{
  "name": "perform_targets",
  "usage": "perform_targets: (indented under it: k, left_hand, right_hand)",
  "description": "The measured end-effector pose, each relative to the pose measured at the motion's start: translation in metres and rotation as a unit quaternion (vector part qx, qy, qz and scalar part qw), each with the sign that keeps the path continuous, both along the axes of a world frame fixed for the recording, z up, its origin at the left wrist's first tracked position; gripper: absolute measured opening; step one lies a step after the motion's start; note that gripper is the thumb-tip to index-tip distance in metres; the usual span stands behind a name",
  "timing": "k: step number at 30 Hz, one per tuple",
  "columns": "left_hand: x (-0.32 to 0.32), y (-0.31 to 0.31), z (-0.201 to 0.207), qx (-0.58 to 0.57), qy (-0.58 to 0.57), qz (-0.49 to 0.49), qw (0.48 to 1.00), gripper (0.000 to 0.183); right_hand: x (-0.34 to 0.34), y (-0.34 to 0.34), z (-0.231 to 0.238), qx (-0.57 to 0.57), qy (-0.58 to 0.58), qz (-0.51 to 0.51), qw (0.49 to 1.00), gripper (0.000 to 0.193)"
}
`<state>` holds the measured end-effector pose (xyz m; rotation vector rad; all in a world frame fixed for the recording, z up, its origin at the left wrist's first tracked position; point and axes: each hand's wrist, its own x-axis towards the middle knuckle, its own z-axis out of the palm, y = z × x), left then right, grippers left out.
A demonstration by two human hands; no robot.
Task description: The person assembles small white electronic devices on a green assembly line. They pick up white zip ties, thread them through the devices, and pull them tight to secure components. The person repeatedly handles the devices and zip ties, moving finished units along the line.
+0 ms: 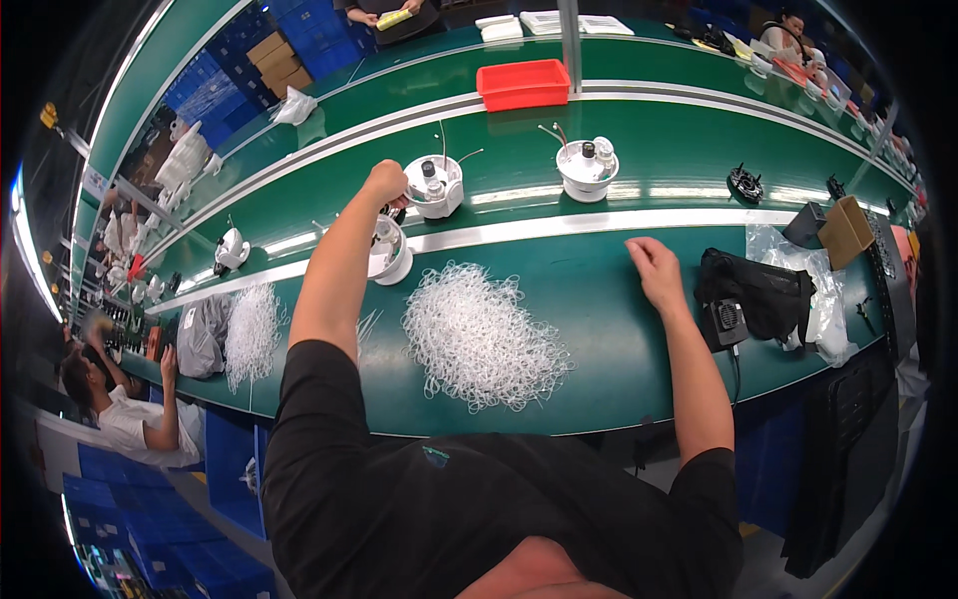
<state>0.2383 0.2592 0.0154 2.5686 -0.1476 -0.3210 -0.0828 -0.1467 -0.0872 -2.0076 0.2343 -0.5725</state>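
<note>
My left hand reaches over the far strip of the bench, its fingers curled against the left side of a round white housing. That housing has a black cylinder standing inside and thin wires sticking up. Just below the hand, partly behind my forearm, sits another white housing. My right hand hovers above the near green bench top, holding nothing, its fingers loosely stretched and apart from the thumb. Between my arms lies a large heap of white looped ties. A third white housing with wires stands farther right.
A red bin stands beyond the belt. On the right are a black bag, a small black device, clear plastic and a cardboard box. A second tie heap and a co-worker are at left.
</note>
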Motion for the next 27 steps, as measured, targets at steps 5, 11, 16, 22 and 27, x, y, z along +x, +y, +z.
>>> perform_targets:
  k: [5, 11, 16, 22, 27]
  left_hand:
    - [-0.062, -0.049, 0.047, -0.080, -0.067, -0.085, 0.991, 0.020]
    - [-0.149, -0.115, 0.039, -0.113, -0.031, -0.231, 0.966, 0.023]
    - [-0.196, -0.142, 0.014, -0.096, 0.001, -0.282, 0.955, 0.026]
    - [-0.203, -0.166, -0.011, -0.094, 0.049, -0.310, 0.945, 0.025]
    - [-0.201, -0.162, -0.030, -0.282, 0.203, -0.213, 0.913, 0.029]
  right_hand:
    - [0.010, 0.052, 0.047, -0.016, -0.016, 0.088, 0.996, 0.034]
    - [0.035, 0.078, 0.065, 0.007, -0.053, 0.050, 0.997, 0.035]
    - [0.024, 0.063, 0.058, -0.035, -0.040, 0.020, 0.998, 0.028]
    - [0.021, 0.043, 0.034, 0.114, -0.056, 0.057, 0.990, 0.025]
    - [0.010, 0.042, 0.046, 0.211, -0.023, 0.076, 0.974, 0.022]
